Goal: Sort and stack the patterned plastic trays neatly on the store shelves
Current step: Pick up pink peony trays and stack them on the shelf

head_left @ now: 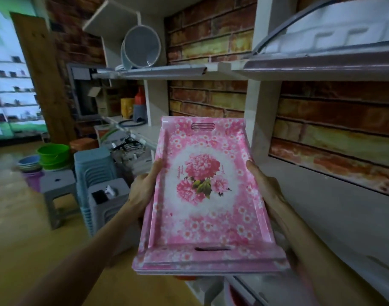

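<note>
hands: left hand [142, 191], right hand [264, 184] grip tray stack [207, 195] sides | pink floral print, slotted handles

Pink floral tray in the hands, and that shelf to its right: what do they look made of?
Pink floral tray: looks like glossy moulded plastic, going by the sheen, the pressed rim and the cut-out handle slots. The floral pattern seems printed on. Both hands grip its long sides, left hand, right hand. Shelf: matte off-white, probably painted board or laminate; hard to tell.

Tray stack [205, 195]: between left hand [142, 191] and right hand [266, 186], before shelf [343, 208].
Stools [96, 171]: left of stack, on floor [16, 228].
</note>
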`<state>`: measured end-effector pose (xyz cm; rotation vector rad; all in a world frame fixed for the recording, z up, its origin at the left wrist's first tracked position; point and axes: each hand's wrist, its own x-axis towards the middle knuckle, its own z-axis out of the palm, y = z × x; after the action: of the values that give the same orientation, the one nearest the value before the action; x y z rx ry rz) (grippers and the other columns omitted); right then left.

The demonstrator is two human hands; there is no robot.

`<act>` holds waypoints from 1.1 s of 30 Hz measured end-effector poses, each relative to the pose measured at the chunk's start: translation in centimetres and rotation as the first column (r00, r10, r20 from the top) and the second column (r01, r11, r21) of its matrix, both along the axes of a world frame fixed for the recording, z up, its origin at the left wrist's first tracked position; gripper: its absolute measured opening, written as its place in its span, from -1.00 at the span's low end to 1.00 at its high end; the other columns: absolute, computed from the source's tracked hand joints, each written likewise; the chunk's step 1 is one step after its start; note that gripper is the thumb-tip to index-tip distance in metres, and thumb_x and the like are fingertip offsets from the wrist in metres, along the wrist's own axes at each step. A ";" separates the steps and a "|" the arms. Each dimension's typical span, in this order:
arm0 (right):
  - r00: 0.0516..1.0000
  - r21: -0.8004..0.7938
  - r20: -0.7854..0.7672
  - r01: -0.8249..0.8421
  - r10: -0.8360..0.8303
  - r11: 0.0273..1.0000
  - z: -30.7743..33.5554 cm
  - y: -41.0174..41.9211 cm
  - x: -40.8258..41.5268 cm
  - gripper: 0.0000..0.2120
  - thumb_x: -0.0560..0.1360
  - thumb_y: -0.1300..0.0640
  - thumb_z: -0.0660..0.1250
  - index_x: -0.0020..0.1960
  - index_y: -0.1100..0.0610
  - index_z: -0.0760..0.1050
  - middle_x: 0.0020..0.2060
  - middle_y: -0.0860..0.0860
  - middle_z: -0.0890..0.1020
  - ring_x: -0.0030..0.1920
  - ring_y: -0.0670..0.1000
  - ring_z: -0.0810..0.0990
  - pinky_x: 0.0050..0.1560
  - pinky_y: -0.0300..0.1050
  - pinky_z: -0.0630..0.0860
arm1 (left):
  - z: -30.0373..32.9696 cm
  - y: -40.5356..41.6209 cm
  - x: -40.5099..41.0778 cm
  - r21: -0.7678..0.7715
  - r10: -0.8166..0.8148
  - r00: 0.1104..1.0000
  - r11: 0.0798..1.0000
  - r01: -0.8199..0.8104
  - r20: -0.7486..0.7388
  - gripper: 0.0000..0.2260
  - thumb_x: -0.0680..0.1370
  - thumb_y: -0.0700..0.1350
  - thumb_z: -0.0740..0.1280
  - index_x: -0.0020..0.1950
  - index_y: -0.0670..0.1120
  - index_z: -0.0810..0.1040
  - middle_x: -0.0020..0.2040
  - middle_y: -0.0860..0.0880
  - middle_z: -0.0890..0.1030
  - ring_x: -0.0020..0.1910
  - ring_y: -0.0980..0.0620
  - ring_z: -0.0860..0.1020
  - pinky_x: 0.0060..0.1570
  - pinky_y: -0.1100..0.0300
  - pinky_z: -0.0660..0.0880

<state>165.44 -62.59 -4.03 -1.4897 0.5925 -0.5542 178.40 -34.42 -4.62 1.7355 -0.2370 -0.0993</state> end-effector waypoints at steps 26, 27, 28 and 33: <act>0.999 -0.011 0.032 0.032 -0.031 0.999 1.1 -4.9 36.4 -0.51 0.31 -0.32 0.44 -0.03 0.07 0.68 -0.11 0.05 0.74 -0.08 0.09 0.70 0.06 0.01 0.60 | 1.3 -6.1 37.7 -0.033 -0.086 0.995 0.996 0.088 0.044 -0.36 0.41 0.47 0.18 0.01 -0.05 0.68 -0.02 -0.12 0.71 -0.07 -0.13 0.69 0.16 -0.12 0.56; 0.998 0.000 0.039 0.057 -0.057 0.998 1.0 -5.4 37.3 -0.49 0.32 -0.30 0.45 0.04 0.09 0.67 -0.05 0.05 0.73 -0.03 0.10 0.69 0.10 0.04 0.59 | 1.3 -6.9 39.1 -0.028 -0.109 0.993 0.994 0.110 0.039 -0.37 0.42 0.46 0.19 -0.02 -0.06 0.69 -0.04 -0.13 0.72 -0.08 -0.13 0.69 0.15 -0.12 0.56; 0.996 0.010 0.040 0.083 -0.084 0.996 1.0 -5.8 38.2 -0.48 0.32 -0.29 0.46 0.06 0.10 0.67 -0.04 0.05 0.73 -0.01 0.11 0.70 0.10 0.06 0.59 | 1.2 -7.7 40.6 -0.028 -0.133 0.990 0.991 0.134 0.035 -0.37 0.42 0.46 0.19 -0.04 -0.07 0.69 -0.06 -0.14 0.72 -0.08 -0.15 0.69 0.15 -0.12 0.56; 0.973 0.006 0.072 0.220 -0.219 0.976 0.3 -7.7 41.7 -0.68 0.27 -0.31 0.47 -0.22 -0.06 0.69 -0.18 -0.07 0.75 -0.15 0.00 0.72 -0.10 -0.10 0.59 | 1.3 -12.6 48.4 0.015 -0.269 0.963 0.963 0.269 0.009 -0.32 0.37 0.50 0.19 -0.07 -0.08 0.70 -0.08 -0.14 0.72 -0.11 -0.16 0.68 0.10 -0.08 0.57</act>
<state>207.14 -70.32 -3.76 -1.4086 0.7045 -0.7777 226.82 -46.98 -3.35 1.7094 -0.4810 -0.2905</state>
